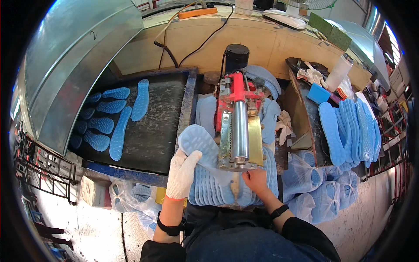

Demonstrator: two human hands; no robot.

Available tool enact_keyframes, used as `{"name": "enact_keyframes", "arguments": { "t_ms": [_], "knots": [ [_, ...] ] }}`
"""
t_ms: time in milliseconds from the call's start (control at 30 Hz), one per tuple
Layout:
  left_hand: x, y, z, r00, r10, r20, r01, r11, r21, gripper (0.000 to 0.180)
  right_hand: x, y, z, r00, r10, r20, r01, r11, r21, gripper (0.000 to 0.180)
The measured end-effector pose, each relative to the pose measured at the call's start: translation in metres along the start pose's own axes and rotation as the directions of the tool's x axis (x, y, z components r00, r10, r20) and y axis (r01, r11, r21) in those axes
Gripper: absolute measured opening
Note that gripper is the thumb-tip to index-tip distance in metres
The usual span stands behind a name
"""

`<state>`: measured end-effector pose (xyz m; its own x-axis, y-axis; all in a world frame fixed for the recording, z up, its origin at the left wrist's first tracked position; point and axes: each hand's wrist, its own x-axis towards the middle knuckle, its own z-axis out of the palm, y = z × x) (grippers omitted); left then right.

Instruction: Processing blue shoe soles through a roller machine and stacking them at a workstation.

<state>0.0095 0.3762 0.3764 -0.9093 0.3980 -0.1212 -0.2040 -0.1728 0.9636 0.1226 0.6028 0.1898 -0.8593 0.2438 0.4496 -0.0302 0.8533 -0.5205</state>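
A light blue insole (198, 142) is tilted up in my left hand (180, 171), which wears a white knitted glove and pinches it near its left edge. Just right of it stands a red gluing or rolling machine with a shiny metal roller (240, 135). My bare right hand (255, 180) is below the machine's front plate (238, 167), close to the stacked insoles. Its fingers are curled together, and whatever they may grip is hidden. Rows of blue insoles (205, 187) stand packed beneath the machine, on both sides of my right hand.
To the left, several insoles (140, 100) lie spread on a black conveyor belt (161, 131) under a metal hood (83, 52). A side table (321, 150) at right bears an insole pile (349, 131), a blue block (318, 93) and a bottle (339, 72). Bagged insoles (325, 201) lie below.
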Motion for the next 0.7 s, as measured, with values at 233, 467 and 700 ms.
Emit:
{"name": "enact_keyframes", "arguments": {
  "t_ms": [233,467,700],
  "knots": [
    [0.014,-0.012,0.001,0.983,0.182,-0.015,-0.157,0.885,0.439,0.040,-0.001,0.000,0.002,1.000,0.028,-0.011,-0.028,1.000,-0.007,0.018],
    [0.037,-0.002,0.028,0.869,0.432,0.240,-0.416,0.379,0.827,0.051,-0.003,0.006,0.001,1.000,0.010,-0.019,-0.010,1.000,-0.004,0.016],
    [0.062,0.013,0.030,0.779,0.242,0.579,-0.604,0.036,0.797,0.047,-0.002,-0.005,-0.002,1.000,0.027,0.008,-0.027,1.000,0.006,0.015]
  ]
}}
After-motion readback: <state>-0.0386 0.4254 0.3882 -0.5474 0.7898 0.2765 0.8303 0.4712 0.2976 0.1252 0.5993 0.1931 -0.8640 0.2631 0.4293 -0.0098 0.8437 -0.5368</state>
